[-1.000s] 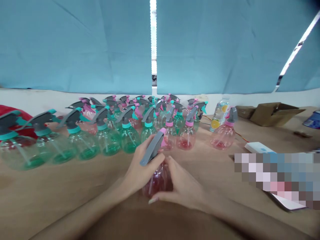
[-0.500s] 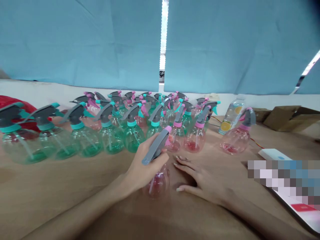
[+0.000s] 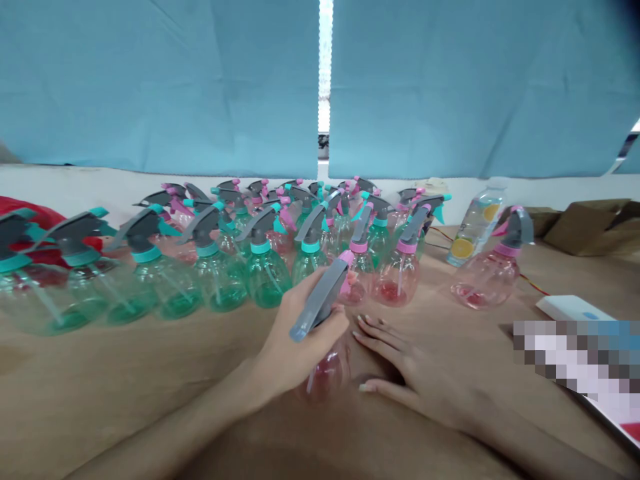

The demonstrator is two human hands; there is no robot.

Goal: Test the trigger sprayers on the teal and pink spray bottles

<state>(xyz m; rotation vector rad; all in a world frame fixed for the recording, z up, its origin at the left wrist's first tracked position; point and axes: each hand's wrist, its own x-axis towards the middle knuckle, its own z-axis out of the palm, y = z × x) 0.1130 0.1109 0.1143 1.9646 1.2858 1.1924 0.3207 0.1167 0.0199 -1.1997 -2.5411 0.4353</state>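
Both forearms were bare, with no sleeve reaching into view and no watch, bracelet or ring to be seen. The left hand (image 3: 293, 350) had slim fingers. The right hand (image 3: 415, 377) wore long nails, shaped square at the tips and finished in a pale, glossy polish; the thumbnail (image 3: 367, 387) showed this most plainly. The nails of the left hand could not be made out.

A small packing or assembly workshop is suggested: dozens of identical spray bottles (image 3: 260, 267) are ranked on a wooden desk (image 3: 100, 373), with cardboard boxes (image 3: 580, 223) to their right and blue curtains (image 3: 450, 87) behind.
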